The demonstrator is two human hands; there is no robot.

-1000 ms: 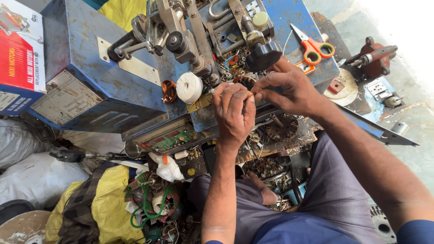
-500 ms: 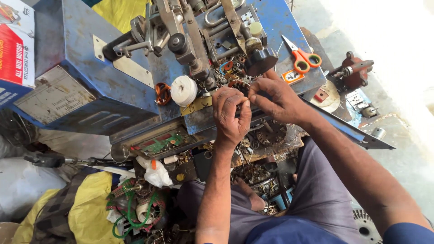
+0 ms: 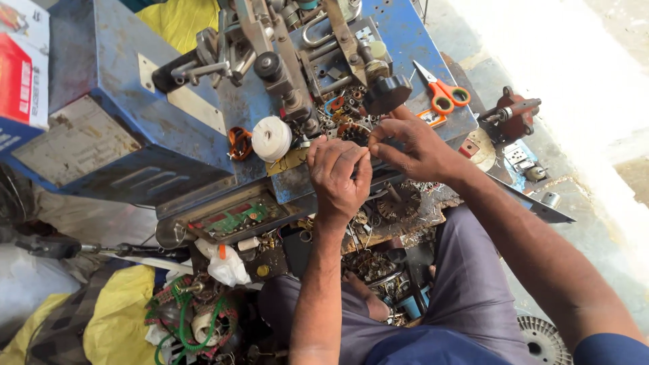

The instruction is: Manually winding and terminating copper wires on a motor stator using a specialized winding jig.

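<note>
Both hands, left hand [image 3: 336, 177] and right hand [image 3: 414, 150], are pinching something too small to identify over the cluttered blue metal bench [image 3: 128, 88]; beyond them, white thread spool [image 3: 271, 138] and orange-handled scissors [image 3: 443, 91] are lying on it.

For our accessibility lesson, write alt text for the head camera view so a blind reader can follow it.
Seen from above, a seated person's left hand and right hand meet fingertip to fingertip over a cluttered blue machine. A white thread spool and orange-handled scissors lie nearby.
</note>
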